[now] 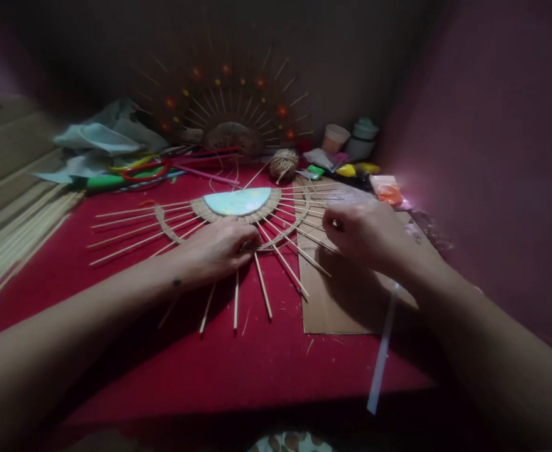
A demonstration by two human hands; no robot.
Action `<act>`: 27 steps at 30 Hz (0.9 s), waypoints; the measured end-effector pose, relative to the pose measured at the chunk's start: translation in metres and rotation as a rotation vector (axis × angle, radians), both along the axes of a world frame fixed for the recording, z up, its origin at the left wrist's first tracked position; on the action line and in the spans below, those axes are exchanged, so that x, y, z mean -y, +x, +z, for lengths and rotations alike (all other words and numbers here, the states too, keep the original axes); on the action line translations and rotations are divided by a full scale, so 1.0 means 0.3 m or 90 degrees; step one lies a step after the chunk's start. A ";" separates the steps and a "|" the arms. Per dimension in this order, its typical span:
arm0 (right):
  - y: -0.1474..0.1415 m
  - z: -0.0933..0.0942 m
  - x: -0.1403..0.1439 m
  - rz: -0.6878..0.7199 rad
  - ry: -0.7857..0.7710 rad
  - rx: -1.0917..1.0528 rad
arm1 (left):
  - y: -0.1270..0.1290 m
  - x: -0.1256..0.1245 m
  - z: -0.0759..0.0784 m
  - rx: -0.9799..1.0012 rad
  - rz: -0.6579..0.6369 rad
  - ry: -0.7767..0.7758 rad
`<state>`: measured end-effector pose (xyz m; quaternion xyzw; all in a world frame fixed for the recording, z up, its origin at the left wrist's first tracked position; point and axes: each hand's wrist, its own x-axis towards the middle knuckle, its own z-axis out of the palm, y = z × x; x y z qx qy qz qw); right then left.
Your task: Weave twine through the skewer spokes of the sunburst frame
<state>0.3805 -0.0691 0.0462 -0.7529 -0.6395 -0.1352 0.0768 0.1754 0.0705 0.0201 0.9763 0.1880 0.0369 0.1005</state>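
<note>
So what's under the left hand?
Sticks poke out from the near side of the left hand, and the twine arc shows on both sides. The stretch directly beneath is covered, so whether the arc is unbroken there can't be seen.

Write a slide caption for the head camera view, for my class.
Left hand over a semicircular stick-and-twine fan, right hand above cardboard, a twine ball lying behind.

Lighting is dim, brightest around the pale blue half-disc [238, 201] near the centre. Towards 12 o'clock, the red-flowered fan [226, 70] sinks into gloom. The right hand [367, 235] throws a soft shadow on the cardboard [325, 295] at 4 o'clock, suggesting light from above. Blur smears the purple wall [502, 157] at 3 o'clock; darkness fills 6 o'clock.
</note>
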 end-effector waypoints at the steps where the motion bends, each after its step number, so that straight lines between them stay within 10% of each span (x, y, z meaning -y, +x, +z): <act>1: 0.002 -0.016 -0.016 -0.011 0.010 -0.004 | -0.001 0.000 0.002 -0.006 -0.008 -0.004; 13: -0.011 -0.084 -0.085 -0.041 0.024 -0.067 | -0.011 0.015 0.076 -0.041 -0.047 -0.030; 27: -0.009 -0.084 -0.077 -0.027 0.047 -0.110 | 0.116 0.096 -0.001 0.008 0.055 0.021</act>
